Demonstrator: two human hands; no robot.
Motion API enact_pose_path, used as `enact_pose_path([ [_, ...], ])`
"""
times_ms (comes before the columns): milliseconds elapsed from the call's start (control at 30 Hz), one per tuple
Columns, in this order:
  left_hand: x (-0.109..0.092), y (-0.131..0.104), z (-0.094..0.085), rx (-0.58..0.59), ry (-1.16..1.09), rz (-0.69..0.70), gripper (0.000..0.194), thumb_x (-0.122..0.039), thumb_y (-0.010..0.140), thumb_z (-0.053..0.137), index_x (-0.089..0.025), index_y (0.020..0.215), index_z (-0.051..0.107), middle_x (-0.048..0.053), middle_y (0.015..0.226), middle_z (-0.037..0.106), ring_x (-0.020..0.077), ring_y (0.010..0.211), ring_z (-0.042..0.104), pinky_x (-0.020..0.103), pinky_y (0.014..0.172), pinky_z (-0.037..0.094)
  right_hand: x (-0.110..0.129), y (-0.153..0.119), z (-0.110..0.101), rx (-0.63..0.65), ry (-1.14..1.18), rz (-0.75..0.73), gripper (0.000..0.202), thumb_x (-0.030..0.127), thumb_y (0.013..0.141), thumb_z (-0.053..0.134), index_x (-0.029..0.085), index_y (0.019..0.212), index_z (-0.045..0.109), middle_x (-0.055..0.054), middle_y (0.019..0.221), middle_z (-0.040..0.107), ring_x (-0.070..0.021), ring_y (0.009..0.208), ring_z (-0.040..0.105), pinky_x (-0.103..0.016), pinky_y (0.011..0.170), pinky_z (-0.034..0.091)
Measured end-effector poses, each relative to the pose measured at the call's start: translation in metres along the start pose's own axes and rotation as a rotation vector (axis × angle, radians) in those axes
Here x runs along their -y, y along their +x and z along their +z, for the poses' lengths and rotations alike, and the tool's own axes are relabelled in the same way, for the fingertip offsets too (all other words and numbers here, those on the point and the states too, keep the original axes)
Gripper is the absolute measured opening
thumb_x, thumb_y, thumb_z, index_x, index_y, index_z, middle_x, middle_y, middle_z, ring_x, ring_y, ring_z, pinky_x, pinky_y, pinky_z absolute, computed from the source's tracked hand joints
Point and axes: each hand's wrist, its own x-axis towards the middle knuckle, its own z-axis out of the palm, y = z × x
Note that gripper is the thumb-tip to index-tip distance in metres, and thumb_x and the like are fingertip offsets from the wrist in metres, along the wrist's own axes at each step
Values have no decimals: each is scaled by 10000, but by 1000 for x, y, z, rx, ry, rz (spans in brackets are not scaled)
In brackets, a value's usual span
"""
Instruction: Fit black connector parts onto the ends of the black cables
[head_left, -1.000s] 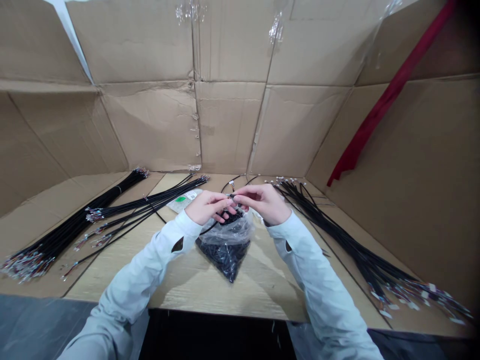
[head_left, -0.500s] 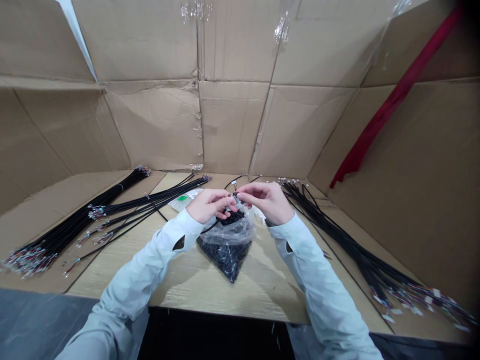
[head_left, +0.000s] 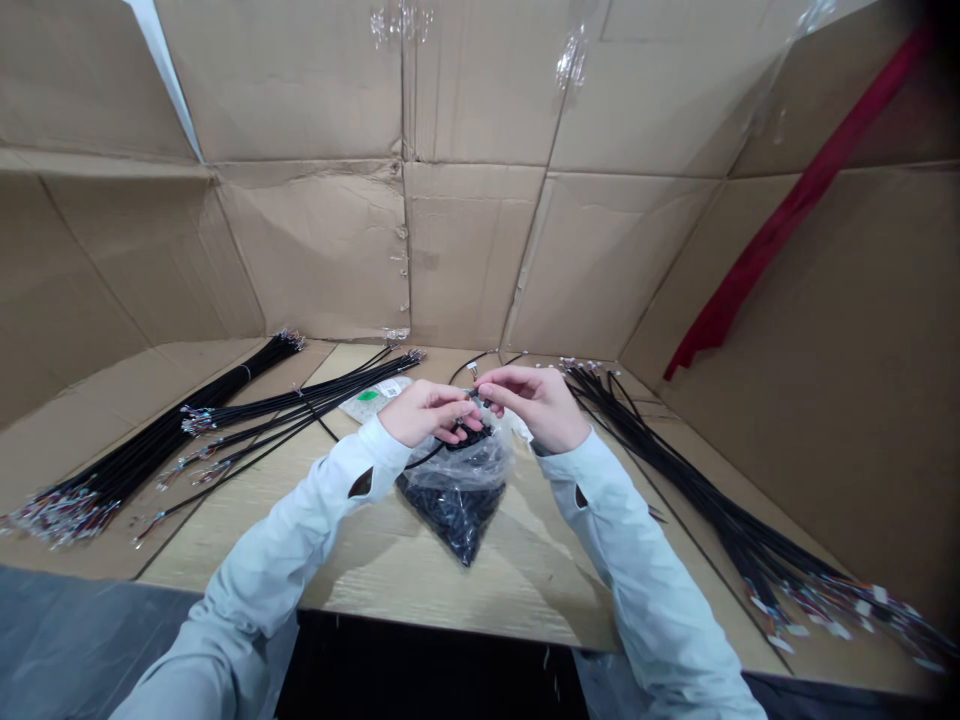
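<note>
Above an opened clear plastic bag [head_left: 450,510] of small black parts, my two hands meet fingertip to fingertip. My left hand [head_left: 431,412] is closed on a black cable [head_left: 426,458], which loops down beside the bag. My right hand [head_left: 536,405] pinches a small black piece [head_left: 484,401] at the cable's end. A white connector [head_left: 472,369] with thin wires sticks up just behind the fingertips. How the black piece sits on the cable is too small to tell.
Bundles of black cables with coloured wire ends lie at the left [head_left: 172,435], left of centre [head_left: 315,395] and right [head_left: 675,470]. A flat printed bag [head_left: 367,398] lies behind my left hand. Cardboard walls [head_left: 472,250] enclose the table [head_left: 360,580].
The view has shifted slightly. My fingertips have moved a little against each other around the small black piece; both hands stay in nearly the same place.
</note>
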Motion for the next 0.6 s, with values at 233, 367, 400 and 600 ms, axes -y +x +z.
enact_pose_path([
  [233, 3, 3, -3, 33, -10, -42, 293, -332, 666, 662, -94, 834, 640, 62, 754, 668, 85, 583, 595, 230, 606, 493, 1, -1, 2, -4, 7, -27, 271, 329, 654, 654, 80, 760, 638, -16, 584, 588, -43, 479, 489, -167, 488, 430],
  [367, 4, 4, -3, 31, 7, -45, 285, -335, 672, 658, -101, 834, 641, 62, 763, 667, 84, 577, 591, 240, 614, 490, -1, -1, 1, 13, -37, -53, 255, 326, 674, 637, 86, 761, 645, -21, 592, 592, -47, 486, 490, -168, 494, 429],
  [400, 4, 4, -3, 30, 12, -45, 274, -332, 674, 656, -102, 823, 639, 60, 763, 666, 84, 575, 590, 240, 609, 489, -2, -1, 1, 18, -52, -62, 253, 326, 680, 632, 88, 764, 647, -23, 601, 595, -49, 491, 492, -169, 496, 429],
  [600, 3, 3, -2, 5, 36, -66, 190, -287, 701, 624, -100, 736, 618, 37, 679, 643, 86, 552, 587, 228, 569, 480, -5, -2, 2, 24, -183, -127, 255, 341, 719, 596, 106, 793, 660, -41, 684, 616, -63, 533, 513, -184, 524, 433],
])
